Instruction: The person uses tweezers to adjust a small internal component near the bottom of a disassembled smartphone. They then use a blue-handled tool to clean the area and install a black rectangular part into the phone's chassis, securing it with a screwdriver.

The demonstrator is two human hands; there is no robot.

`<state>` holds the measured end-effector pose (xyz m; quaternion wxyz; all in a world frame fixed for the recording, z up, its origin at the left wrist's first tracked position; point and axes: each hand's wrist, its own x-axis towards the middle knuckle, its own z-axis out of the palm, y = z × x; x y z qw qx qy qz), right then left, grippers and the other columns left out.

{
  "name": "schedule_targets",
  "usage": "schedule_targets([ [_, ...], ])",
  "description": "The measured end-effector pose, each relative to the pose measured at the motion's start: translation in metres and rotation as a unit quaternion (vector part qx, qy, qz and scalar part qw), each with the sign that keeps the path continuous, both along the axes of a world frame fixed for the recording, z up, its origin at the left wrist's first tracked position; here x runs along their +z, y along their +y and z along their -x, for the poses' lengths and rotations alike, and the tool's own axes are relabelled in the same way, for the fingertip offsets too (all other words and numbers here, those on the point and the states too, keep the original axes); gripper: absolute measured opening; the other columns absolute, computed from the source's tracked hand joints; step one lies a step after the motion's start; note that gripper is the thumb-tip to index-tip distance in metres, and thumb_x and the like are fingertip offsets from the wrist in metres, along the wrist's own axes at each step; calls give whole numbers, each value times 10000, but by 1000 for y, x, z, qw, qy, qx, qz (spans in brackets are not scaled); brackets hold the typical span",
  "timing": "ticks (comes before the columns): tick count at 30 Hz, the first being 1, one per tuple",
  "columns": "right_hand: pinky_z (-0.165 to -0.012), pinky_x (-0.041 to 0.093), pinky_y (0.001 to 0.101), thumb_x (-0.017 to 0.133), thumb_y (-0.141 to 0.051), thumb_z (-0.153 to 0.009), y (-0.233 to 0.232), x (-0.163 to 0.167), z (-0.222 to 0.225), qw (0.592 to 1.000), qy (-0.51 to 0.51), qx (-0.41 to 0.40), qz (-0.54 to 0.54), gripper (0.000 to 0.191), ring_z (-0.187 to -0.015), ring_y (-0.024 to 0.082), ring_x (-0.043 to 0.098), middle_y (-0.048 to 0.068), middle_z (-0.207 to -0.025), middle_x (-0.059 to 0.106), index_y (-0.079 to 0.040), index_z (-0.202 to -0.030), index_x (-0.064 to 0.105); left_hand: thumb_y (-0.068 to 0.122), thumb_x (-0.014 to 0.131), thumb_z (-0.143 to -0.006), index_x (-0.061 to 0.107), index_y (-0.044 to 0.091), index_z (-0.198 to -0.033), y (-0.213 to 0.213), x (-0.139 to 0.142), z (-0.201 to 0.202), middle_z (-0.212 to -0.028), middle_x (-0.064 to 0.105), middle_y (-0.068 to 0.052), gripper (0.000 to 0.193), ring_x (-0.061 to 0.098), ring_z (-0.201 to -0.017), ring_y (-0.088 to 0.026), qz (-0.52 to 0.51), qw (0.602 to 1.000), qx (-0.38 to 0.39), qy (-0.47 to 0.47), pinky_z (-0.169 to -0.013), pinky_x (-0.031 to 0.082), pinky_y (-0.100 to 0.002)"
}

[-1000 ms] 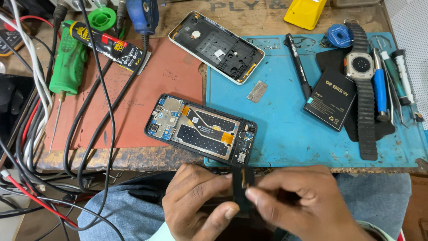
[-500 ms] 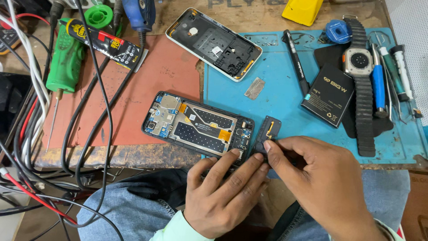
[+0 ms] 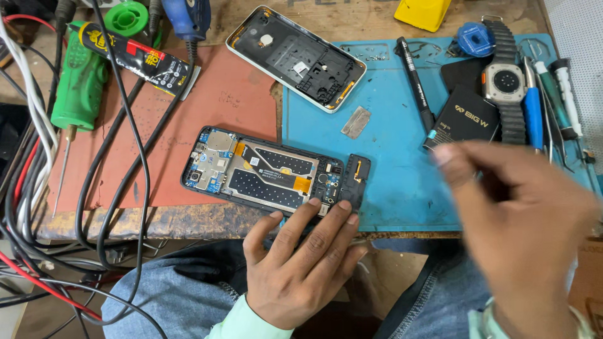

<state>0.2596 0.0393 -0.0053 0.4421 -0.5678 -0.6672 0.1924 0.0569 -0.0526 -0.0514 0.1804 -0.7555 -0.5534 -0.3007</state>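
Steadying: left hand [image 3: 301, 263] lies flat with fingers spread, fingertips [image 3: 314, 203] pressing the near edge of the opened phone [image 3: 264, 169]; grips nothing
Right hand: right hand [image 3: 521, 220] raised above the blue mat [image 3: 389, 182], blurred with motion, fingers loosely curled; cannot tell whether it carries anything
Phone position: back removed, circuit boards and orange flex showing; straddles the seam between red mat [image 3: 207, 107] and blue mat, close to the bench edge
Loose part: small black cover piece [image 3: 355, 179] sits at the phone's right end, touching it, just beside the left fingertips
Nearby: white-rimmed back shell [image 3: 295, 56] above, battery [image 3: 465, 116] and black pen tool [image 3: 414, 81] to the right, smartwatch [image 3: 505, 85] beyond them
Technique: judged best to press on the frame only, clear of the flex and boards
Risk: overhang at the bench edge; phone could tip if pressure shifts outward
Cover piece: should seat flush before any force goes on
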Motion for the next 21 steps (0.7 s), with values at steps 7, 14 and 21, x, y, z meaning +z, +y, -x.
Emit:
schedule_targets([
  [7,-747,511,307,675,-163,-1193,59,-65,-84,991,-79,-102,-20,213,-875,169,645,121,-1063,675,23,-1279,616,342,765,-998,701,180,-1250,3,-3,-1,-1427,642,3,306,591,-1314,-227,34,999,-15,-15,-1198,256,-529],
  [14,-641,532,359,764,-165,-1033,71,-102,-115,988,-100,-121,-15,385,-814,225,630,189,-1052,652,37,-1316,597,315,722,-1004,654,205,-1361,0,-6,-2,-1468,610,14,379,560,-1353,-236,59,998,-11,-2,-1211,227,-563],
  [21,-686,537,334,719,-49,-1101,76,-96,-110,985,-125,-115,-19,232,-833,212,659,161,-1095,698,7,-1297,608,238,608,-1020,623,215,-1453,-3,-11,-3,-1518,565,17,434,523,-1386,-235,67,997,3,29,-1211,214,-592],
])
